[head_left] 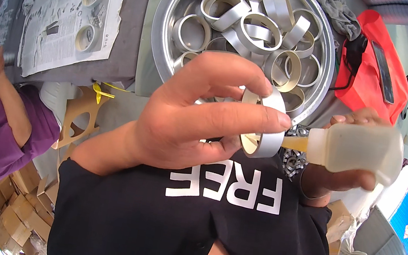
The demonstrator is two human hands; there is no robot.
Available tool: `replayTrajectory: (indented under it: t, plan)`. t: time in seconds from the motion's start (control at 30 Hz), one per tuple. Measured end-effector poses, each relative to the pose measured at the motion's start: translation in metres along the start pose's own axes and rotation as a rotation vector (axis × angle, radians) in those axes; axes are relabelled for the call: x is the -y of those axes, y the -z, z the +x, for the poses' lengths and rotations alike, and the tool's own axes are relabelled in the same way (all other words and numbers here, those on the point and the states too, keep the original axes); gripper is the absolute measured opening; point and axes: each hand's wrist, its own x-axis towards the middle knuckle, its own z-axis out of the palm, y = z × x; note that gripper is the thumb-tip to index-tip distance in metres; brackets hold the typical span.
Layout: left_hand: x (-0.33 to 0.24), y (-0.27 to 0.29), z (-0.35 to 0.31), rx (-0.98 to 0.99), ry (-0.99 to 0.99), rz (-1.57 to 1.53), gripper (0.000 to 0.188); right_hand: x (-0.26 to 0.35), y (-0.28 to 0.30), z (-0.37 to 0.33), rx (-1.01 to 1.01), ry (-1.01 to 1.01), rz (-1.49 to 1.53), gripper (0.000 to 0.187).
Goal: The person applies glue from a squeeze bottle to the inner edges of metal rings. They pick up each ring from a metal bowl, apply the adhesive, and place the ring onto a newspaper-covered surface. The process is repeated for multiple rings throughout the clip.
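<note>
My left hand (191, 107) grips a silver ring (269, 143) with a cream-coloured inside between thumb and fingers. In my right hand (349, 178) lies a translucent squeeze bottle (364, 150), tipped on its side. Its yellowish nozzle (295, 143) points left and reaches the ring's right edge; I cannot tell whether it touches. Beyond my hands, a round metal tray (160, 42) holds a heap of similar silver rings (260, 33), some overlapping and some on edge. Part of the tray's near side is hidden by my left hand.
On the left, a newspaper (64, 35) carries several rings (85, 37). A red bag (360, 71) with a dark phone (382, 72) on it lies right of the tray, near a grey cloth (339, 13). Another person in purple (19, 126) sits at the left; cardboard boxes (16, 215) stand behind.
</note>
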Motion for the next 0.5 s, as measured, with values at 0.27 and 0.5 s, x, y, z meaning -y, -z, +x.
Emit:
replayTrajectory:
  t: [0.27,0.5]
  plan:
    - [-0.008,0.012,0.006,-0.002,0.063,0.012,0.058,-0.003,-0.011,0.026,-0.254,-0.560,0.305,0.067]
    - [0.064,0.142,-0.025,-0.526,0.389,1.039,0.068,-0.022,0.015,0.025,-0.152,-0.534,0.585,0.060]
